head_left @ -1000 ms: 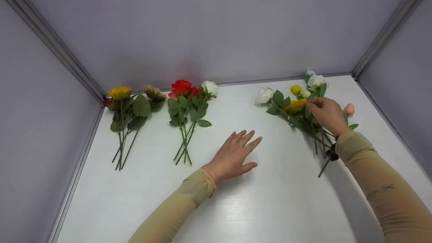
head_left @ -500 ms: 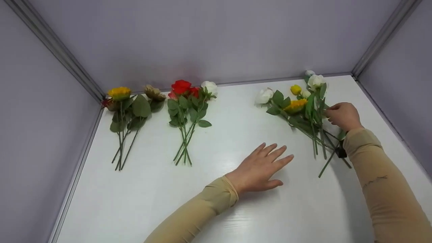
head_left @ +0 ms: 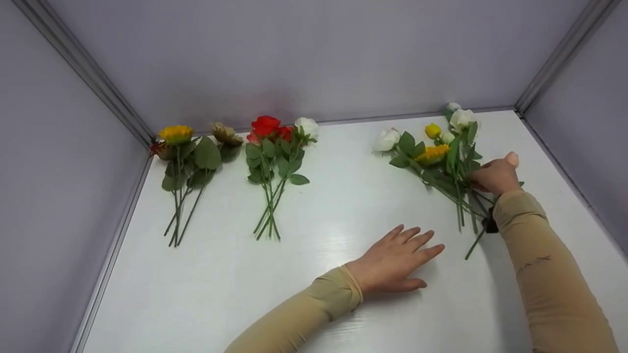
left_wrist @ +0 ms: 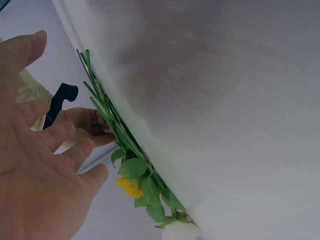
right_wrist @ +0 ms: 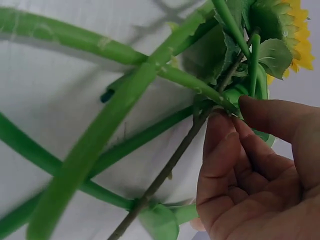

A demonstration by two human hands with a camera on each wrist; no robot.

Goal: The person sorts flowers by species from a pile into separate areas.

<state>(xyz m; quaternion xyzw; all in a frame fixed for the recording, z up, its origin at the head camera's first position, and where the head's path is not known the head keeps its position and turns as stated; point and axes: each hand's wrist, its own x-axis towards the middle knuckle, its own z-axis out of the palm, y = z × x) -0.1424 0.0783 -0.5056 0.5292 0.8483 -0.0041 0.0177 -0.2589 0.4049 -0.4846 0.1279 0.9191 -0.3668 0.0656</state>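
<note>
My right hand (head_left: 496,176) is at the right-hand bunch of flowers on the white table. In the right wrist view its thumb and fingers pinch a green flower stem (right_wrist: 200,90) where several stems cross. Around that hand lie a sunflower (head_left: 432,154), a yellow tulip (head_left: 432,130), a white rose (head_left: 387,140) at the left and another white bloom (head_left: 461,118) at the back. A peach-coloured bloom (head_left: 512,159) shows just beyond the knuckles. My left hand (head_left: 395,264), palm down with fingers spread, is over the table in front of the bunch and holds nothing.
Two more bunches lie toward the back left: one has red roses (head_left: 266,126) and a white rose (head_left: 307,128), the other a sunflower (head_left: 176,134) and a brownish bloom (head_left: 226,134). Grey panels (head_left: 314,59) wall the white table (head_left: 206,294) at back and sides.
My right hand has moved from beside the sunflower rightward and nearer me, down to the stems. My left hand has slid right and toward me, fingers still spread.
</note>
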